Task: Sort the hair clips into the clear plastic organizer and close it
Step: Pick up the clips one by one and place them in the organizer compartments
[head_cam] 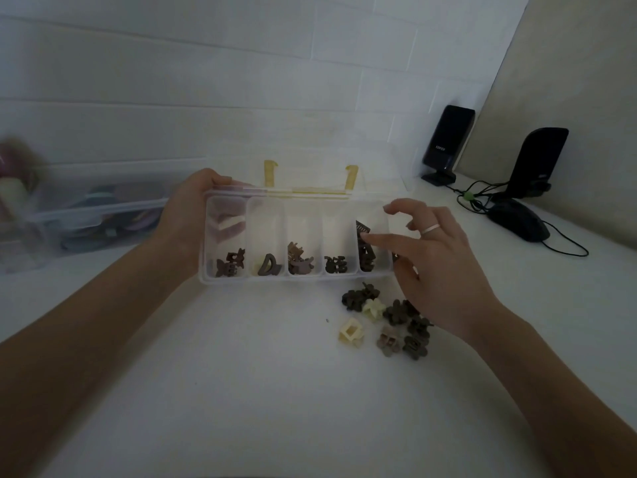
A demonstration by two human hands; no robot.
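The left hand (188,215) grips the left end of the clear plastic organizer (296,238), fingers wrapped behind it and showing through the plastic, holding it tilted up off the white surface (241,391). The right hand (437,267) hovers at the organizer's 3 o'clock end with fingers spread and loosely curled, holding nothing; a ring (430,229) sits on one finger. Its fingertip lies over the rightmost compartment, where dark clips (366,257) are stacked.

The organizer's long axis runs 9 to 3 o'clock. It has five compartments side by side, each with brown clips gathered at the near end. The lid (310,177) stands open at 12 o'clock, with two yellow latches (270,172).

At 5 o'clock from the organizer lies a loose pile of hair clips (389,322): two cream, the rest brown, partly hidden by the right hand, so their number is unclear.

Two black speakers stand at 2 o'clock; the nearer-left speaker (446,143) bears blurred lettering, apparently "EDIFIER". A black mouse (518,219) lies beside them. A clear storage bin (86,215) sits at 9 o'clock.
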